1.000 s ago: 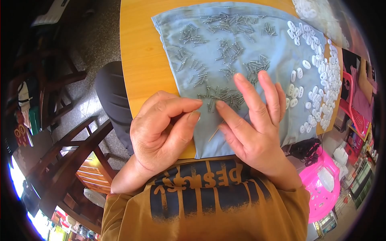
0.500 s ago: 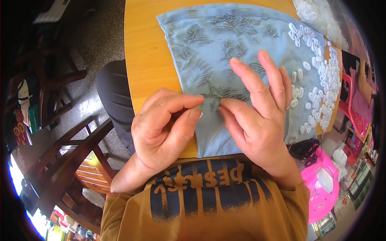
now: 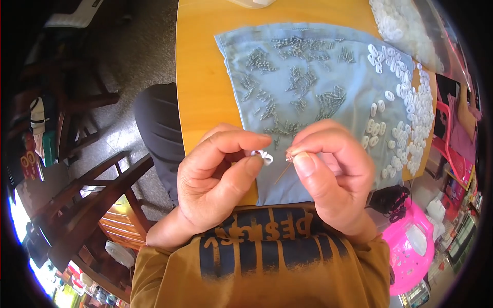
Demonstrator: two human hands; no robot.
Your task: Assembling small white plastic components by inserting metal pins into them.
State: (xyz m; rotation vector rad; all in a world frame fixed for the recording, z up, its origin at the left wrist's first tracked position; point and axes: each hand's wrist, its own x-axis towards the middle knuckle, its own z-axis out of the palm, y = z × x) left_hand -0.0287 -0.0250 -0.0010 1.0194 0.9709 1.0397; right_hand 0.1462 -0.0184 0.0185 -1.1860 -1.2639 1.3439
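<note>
Between the thumb and index finger of my left hand (image 3: pixel 218 172) is a small white plastic piece (image 3: pixel 265 157) with an opening, its end sticking out past the fingertips. My right hand (image 3: pixel 331 167) is closed in a pinch close to it. A small metal spring (image 3: pixel 289 154) shows at the right fingertips, partly hidden by them. From under that thumb a thin brownish stick (image 3: pixel 282 174) slants down. Both hands hover over a light blue cloth (image 3: pixel 262 179), where loose springs (image 3: pixel 328 101) lie in scattered clusters just beyond the fingers.
White oval plastic pieces (image 3: pixel 411 113) are heaped along the cloth's right side, beside a clear plastic bag (image 3: pixel 395 25) of more. The cloth covers part of a yellow wooden table (image 3: pixel 197 61). A pink plastic stool (image 3: pixel 418 246) stands at lower right, a wooden chair (image 3: pixel 120 220) at left.
My right hand has come back from the spring pile with its fingers curled in, now pinching a spring. My left hand has turned slightly, showing more of the white piece. The view has shifted.
</note>
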